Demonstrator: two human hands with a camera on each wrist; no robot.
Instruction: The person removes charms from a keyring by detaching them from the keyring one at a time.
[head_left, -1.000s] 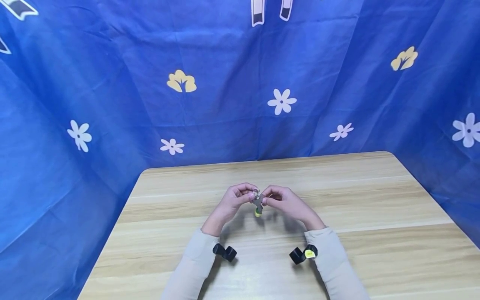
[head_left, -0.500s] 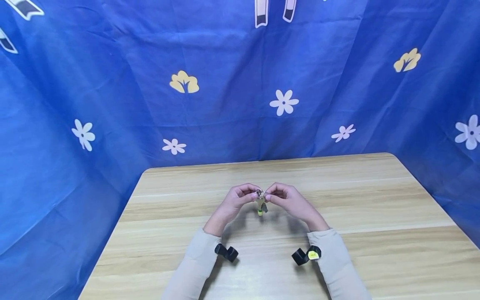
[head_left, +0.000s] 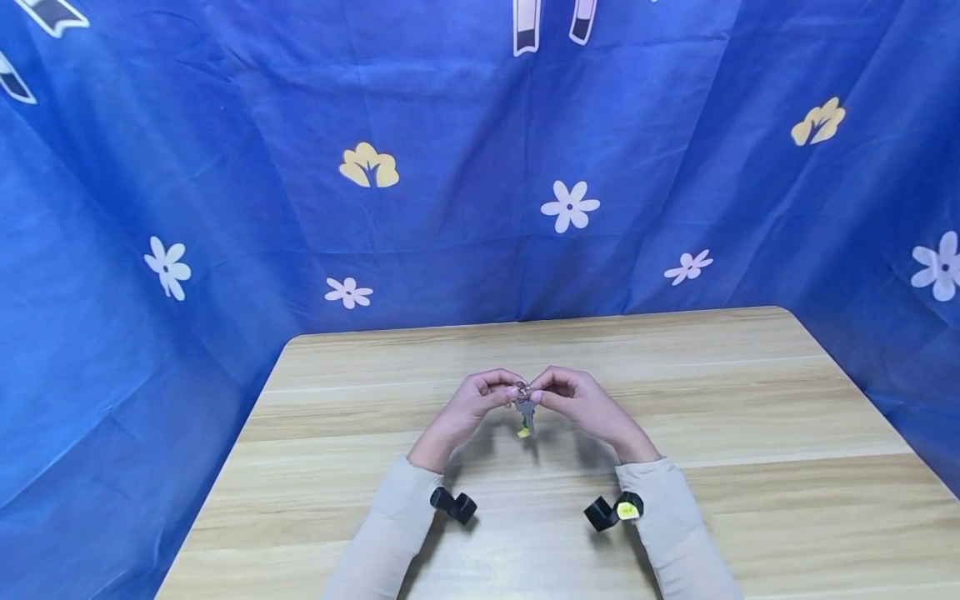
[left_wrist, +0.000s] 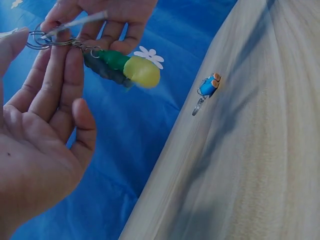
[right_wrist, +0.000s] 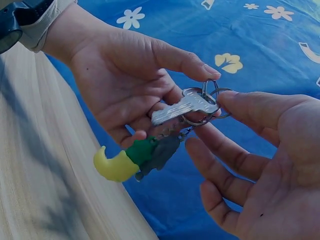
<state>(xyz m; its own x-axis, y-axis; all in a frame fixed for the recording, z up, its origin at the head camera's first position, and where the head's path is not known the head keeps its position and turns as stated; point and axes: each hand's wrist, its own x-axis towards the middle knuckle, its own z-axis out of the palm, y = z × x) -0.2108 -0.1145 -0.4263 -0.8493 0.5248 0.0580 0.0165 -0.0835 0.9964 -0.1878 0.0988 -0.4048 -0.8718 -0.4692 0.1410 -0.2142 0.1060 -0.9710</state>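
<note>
In the head view my left hand [head_left: 472, 404] and right hand [head_left: 573, 406] meet over the table, thumbs and fingers pinching a bunch of thin metal key rings [right_wrist: 199, 123] from either side. A silver key [right_wrist: 177, 110] hangs on the rings between them, lying across the left fingers in the right wrist view. Below dangle a yellow-and-green charm [right_wrist: 117, 164] and a dark grey charm [right_wrist: 164, 151], on short chains. In the left wrist view the yellow end [left_wrist: 142, 71] points away from the left palm, and the key's blade [left_wrist: 82, 21] is blurred.
A pale wood-grain table [head_left: 712, 517] lies beneath the hands. A blue patterned curtain [head_left: 450, 225] hangs along its back and sides. In the left wrist view a small blue-and-orange charm [left_wrist: 210, 86] with a metal loop shows against the table. Black wrist cameras [head_left: 453, 506] sit on both sleeves.
The key and charms have swung and turned under the fingers. Both hands have shifted slightly right in the head view, and the right fingertips have come up closer to the ring.
</note>
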